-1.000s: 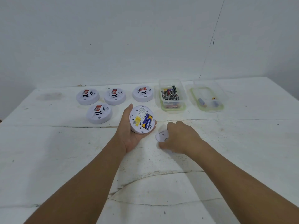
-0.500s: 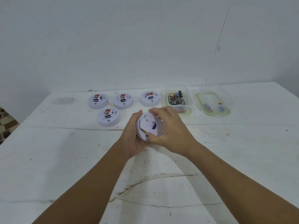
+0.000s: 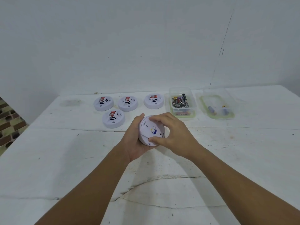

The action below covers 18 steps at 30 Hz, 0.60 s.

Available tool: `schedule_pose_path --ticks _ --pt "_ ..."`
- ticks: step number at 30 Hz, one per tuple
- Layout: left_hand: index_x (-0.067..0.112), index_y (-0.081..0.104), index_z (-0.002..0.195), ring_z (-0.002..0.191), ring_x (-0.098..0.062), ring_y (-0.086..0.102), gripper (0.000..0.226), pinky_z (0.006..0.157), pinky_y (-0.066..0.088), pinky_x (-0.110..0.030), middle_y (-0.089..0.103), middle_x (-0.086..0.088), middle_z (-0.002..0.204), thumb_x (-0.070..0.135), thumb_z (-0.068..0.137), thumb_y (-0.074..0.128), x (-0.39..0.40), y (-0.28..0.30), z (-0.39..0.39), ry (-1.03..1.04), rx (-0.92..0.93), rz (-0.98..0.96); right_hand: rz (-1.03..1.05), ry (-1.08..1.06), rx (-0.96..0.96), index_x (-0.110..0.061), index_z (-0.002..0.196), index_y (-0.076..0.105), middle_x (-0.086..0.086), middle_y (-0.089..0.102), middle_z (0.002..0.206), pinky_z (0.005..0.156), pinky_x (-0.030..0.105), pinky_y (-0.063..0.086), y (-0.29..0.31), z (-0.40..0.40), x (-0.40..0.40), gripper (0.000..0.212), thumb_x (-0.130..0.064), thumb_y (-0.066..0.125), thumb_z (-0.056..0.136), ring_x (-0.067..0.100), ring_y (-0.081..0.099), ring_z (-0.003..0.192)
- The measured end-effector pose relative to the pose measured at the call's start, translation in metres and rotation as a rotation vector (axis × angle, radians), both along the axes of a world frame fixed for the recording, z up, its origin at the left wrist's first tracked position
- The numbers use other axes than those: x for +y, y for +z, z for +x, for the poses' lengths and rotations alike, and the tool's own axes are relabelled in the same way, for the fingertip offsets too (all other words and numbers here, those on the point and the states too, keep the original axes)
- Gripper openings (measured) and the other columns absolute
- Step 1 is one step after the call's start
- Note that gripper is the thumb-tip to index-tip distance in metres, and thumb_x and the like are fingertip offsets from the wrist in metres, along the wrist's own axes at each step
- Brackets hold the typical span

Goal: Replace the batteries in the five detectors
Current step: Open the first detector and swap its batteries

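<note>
I hold a round white detector point(image 3: 150, 129) above the table's middle, its back turned toward me. My left hand point(image 3: 134, 140) cups it from the left and underneath. My right hand point(image 3: 172, 133) grips its back cover, thumb at the lower rim and fingers over the top. Part of a blue and yellow battery label shows through the cover. Several other white detectors stand face up behind: three in a row point(image 3: 103, 103) point(image 3: 128, 103) point(image 3: 153, 101) and one point(image 3: 113, 119) in front of them.
A clear box of several batteries point(image 3: 180, 101) stands at the back, right of the detectors. Further right, a shallow clear tray point(image 3: 217, 105) holds two loose batteries. The white table point(image 3: 65, 159) meets a white wall behind; its left edge drops to a brick floor.
My right hand picked the cover up from the table and brought it onto the detector's back, hiding most of the battery. The detector stayed in my left hand.
</note>
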<state>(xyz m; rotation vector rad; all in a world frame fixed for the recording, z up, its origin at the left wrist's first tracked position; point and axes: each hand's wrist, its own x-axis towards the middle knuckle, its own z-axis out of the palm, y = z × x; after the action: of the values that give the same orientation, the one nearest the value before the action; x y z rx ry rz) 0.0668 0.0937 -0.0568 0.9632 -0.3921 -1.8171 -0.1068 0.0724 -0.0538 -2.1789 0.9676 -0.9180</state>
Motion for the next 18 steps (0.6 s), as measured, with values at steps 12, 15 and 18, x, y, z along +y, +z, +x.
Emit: schedule_pose_path --ticks 12,15,18 --pt "0.012 0.071 0.127 0.112 -0.032 0.069 0.052 0.094 0.056 -0.050 0.073 -0.018 0.126 0.054 0.103 0.050 0.008 0.014 -0.006 0.011 -0.091 -0.018 0.096 -0.093 -0.133 -0.038 0.123 0.070 -0.013 0.063 0.115 0.097 0.030 0.054 0.001 0.001 -0.001 0.062 -0.034 0.097 0.067 0.003 0.062 0.107" --pt "0.013 0.072 0.123 0.108 -0.030 0.069 0.051 0.090 0.057 -0.047 0.076 -0.016 0.118 0.054 0.103 0.048 0.008 0.019 -0.008 0.010 -0.163 -0.022 0.065 -0.107 -0.150 -0.040 0.122 0.068 -0.010 0.063 0.115 0.095 0.033 0.054 0.001 0.001 0.000 0.059 -0.036 0.094 0.070 0.004 0.061 0.106" --pt "0.016 0.075 0.116 0.103 -0.028 0.070 0.049 0.080 0.058 -0.041 0.077 -0.013 0.113 0.054 0.103 0.047 0.007 0.024 -0.007 0.008 -0.234 -0.029 -0.039 -0.113 -0.129 -0.036 0.131 0.064 -0.013 0.060 0.118 0.093 0.036 0.056 -0.002 0.003 0.006 0.060 -0.040 0.088 0.075 0.006 0.060 0.109"
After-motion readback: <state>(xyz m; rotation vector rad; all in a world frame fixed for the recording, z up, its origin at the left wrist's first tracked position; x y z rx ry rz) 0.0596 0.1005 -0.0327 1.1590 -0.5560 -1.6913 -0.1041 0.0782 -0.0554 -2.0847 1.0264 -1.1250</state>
